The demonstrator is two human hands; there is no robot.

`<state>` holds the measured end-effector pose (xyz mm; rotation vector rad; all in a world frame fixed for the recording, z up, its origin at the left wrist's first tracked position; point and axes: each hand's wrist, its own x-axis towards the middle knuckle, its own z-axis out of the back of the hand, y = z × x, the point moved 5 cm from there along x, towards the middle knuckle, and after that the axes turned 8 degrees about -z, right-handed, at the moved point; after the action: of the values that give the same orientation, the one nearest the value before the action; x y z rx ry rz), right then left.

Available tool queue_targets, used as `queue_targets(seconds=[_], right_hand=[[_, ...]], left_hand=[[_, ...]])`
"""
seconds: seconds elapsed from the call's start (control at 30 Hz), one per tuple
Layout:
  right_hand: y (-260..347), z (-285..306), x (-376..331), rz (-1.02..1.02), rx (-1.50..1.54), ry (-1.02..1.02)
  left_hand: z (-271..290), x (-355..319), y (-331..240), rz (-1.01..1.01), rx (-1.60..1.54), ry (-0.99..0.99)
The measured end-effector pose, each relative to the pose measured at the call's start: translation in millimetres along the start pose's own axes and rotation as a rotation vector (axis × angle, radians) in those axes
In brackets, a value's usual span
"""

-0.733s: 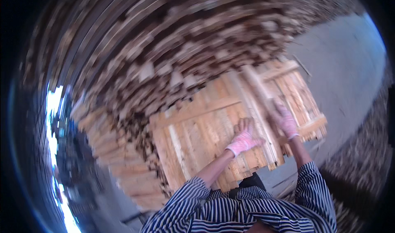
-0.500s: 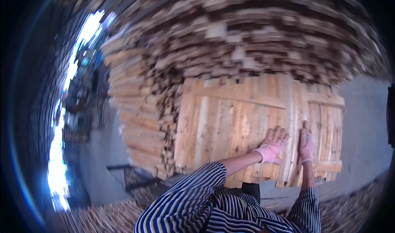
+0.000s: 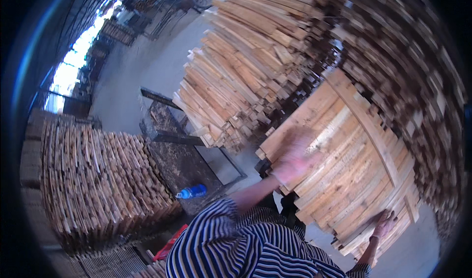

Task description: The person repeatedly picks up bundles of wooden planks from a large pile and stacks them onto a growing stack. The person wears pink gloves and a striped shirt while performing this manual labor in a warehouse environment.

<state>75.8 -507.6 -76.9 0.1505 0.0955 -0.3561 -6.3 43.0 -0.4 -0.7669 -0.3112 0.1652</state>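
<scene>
Wooden boards (image 3: 339,145) lie side by side in a broad panel before me, with a crosswise batten (image 3: 366,125) over their far part and a shorter batten (image 3: 411,209) at the right. My left hand (image 3: 294,164), in a pale pink glove, is over the left end of the boards; motion smears its fingers, and I cannot tell whether it touches the wood. My right hand (image 3: 383,226), also gloved, rests on the boards near the right end, its fingers stretched out along them.
Beyond the panel's left edge is a tall stack of sawn wood strips (image 3: 241,67). Another timber pile (image 3: 423,101) rises along the right. At the left stand a dense stack of thin boards (image 3: 103,180) and a dark bench (image 3: 172,160) carrying a blue bottle (image 3: 191,191).
My view has swung left, bringing the bench, bottle and left stack into sight. My left hand has moved from the panel's middle to its left end; the right stays near the right end.
</scene>
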Motion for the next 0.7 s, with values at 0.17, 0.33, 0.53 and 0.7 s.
queue_targets(seconds=[0.17,0.33,0.53,0.7], right_hand=[[210.8,46.4,-81.3,0.407,0.397,-0.1],[392.6,34.0,-184.2,0.773,0.763,0.242],[501.7,-2.5,-263.2,0.97,0.613,0.586],[597.9,-15.3,-330.2,1.139,0.453,0.82]], left_hand=[[102.8,-153.3,274.6,0.961,-0.426,-0.784],[149.0,-210.0,422.7,1.195,-1.028,-1.205],[179.8,-217.0,547.0,1.329,-1.171,-1.259],[188.3,-257.9,555.8,1.232,-1.061,-1.119]])
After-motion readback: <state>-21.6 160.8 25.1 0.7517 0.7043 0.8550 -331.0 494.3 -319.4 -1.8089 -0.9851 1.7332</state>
